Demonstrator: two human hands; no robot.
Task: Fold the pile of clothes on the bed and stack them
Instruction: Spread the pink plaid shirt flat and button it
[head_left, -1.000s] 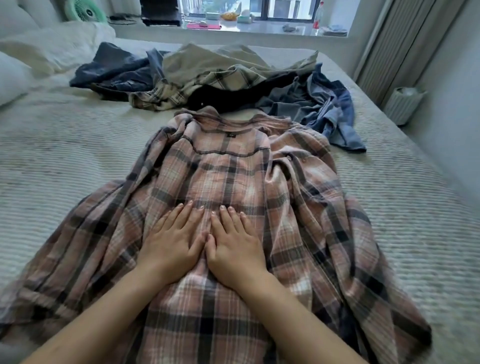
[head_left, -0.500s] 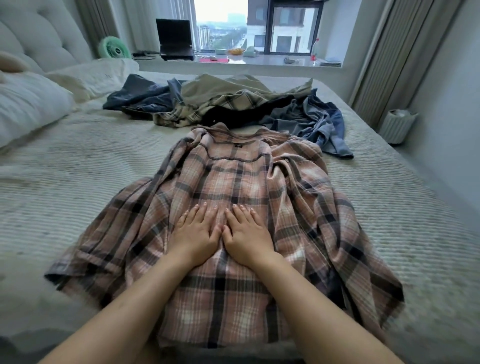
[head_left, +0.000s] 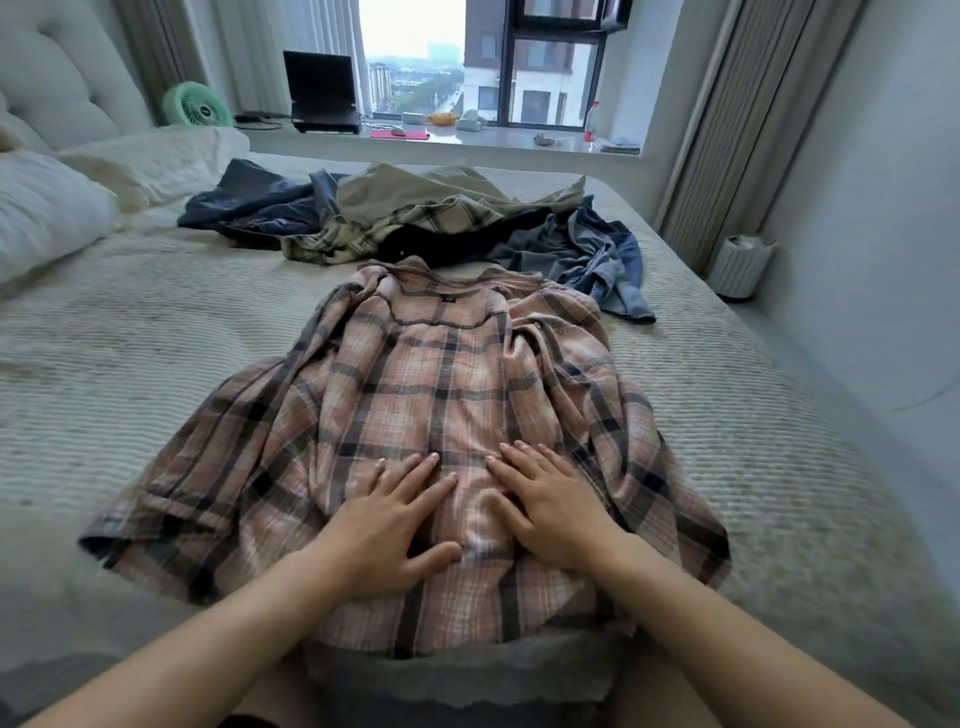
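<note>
Grey ribbed bedding covers the bed (head_left: 130, 364) below a window sill. A pink plaid shirt (head_left: 415, 395) lies spread back-up near its front edge, with a small dark label under the collar, too small to read. The left hand (head_left: 387, 525) and right hand (head_left: 550, 506) press flat on the shirt, fingers straight and spread. A second ago they touched side by side; now they sit apart. The pile (head_left: 426, 218) lies beyond the collar.
</note>
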